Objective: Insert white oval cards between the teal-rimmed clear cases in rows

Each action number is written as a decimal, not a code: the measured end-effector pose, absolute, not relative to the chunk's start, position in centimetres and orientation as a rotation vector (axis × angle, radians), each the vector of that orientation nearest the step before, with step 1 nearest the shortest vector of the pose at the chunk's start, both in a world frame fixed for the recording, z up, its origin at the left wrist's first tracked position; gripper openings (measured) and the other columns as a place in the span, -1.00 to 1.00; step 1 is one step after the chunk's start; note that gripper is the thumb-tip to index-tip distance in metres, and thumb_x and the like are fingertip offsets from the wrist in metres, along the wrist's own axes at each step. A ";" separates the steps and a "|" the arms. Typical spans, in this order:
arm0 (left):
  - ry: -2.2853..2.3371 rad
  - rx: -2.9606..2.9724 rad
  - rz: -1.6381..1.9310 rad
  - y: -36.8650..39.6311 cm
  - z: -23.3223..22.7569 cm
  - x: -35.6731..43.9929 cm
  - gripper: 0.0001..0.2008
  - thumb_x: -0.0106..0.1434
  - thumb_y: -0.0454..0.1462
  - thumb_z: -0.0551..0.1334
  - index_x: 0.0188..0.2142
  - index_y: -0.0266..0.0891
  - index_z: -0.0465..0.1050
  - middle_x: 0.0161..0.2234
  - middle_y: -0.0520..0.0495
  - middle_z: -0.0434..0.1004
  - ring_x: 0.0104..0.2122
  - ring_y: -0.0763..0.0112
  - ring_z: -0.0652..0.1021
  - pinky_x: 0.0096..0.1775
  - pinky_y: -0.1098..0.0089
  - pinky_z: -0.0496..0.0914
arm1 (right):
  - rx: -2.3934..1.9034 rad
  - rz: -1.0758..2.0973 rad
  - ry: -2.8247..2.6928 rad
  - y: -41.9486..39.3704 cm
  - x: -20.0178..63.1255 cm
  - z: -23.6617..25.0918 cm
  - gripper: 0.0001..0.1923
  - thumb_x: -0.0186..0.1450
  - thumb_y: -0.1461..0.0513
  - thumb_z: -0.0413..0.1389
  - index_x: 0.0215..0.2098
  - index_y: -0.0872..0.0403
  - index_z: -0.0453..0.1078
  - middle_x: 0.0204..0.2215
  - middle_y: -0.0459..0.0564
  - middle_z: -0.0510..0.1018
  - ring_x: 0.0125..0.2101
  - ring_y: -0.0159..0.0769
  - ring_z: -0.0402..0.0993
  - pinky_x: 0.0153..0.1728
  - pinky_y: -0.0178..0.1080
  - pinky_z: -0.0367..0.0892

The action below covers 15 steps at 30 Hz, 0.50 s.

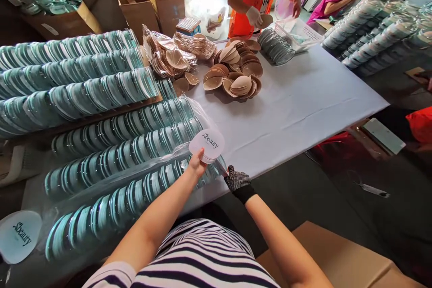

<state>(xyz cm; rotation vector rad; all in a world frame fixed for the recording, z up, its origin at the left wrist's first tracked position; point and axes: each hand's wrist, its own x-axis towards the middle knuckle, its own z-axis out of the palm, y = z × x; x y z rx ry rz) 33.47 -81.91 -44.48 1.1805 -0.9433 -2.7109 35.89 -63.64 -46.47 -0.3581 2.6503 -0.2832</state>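
Evidently mid-pick, the left hand (pixel 196 164) pinched a white Sbeauty case (pixel 207 145) above the bagged cases (pixel 135 175), while the gloved right hand (pixel 237 181) pinched the bag's edge beside that grip, so a clean lift looked next.

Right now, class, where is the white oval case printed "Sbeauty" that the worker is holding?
In the head view, the white case sits left of centre, pinched by the left hand, above the bagged teal cases.

Packing workshop, stacked lids (pixel 101 153), cartons (pixel 137 6)
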 end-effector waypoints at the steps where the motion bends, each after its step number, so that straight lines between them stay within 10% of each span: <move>1: -0.947 1.186 -2.702 -81.9 -44.5 33.4 -0.65 0.14 -0.36 0.32 -0.05 -0.27 0.45 0.01 -0.20 0.54 0.04 0.12 0.51 0.01 0.20 0.47 | -0.351 -0.270 2.657 -63.8 35.6 -46.2 -0.65 0.40 0.08 -0.10 0.02 0.06 0.32 -0.33 0.10 0.62 -0.31 -0.09 0.57 -0.36 -0.24 0.25; 15: -0.981 1.099 -2.702 -81.6 -44.6 33.5 -0.61 0.14 -0.36 0.32 -0.01 -0.32 0.42 -0.08 -0.16 0.59 -0.06 0.16 0.56 -0.04 0.26 0.48 | -0.283 -0.909 2.396 -66.1 34.8 -50.2 -0.69 0.34 0.17 -0.05 -0.04 0.05 0.43 -0.40 0.05 0.58 -0.39 -0.30 0.50 -0.32 -0.27 0.34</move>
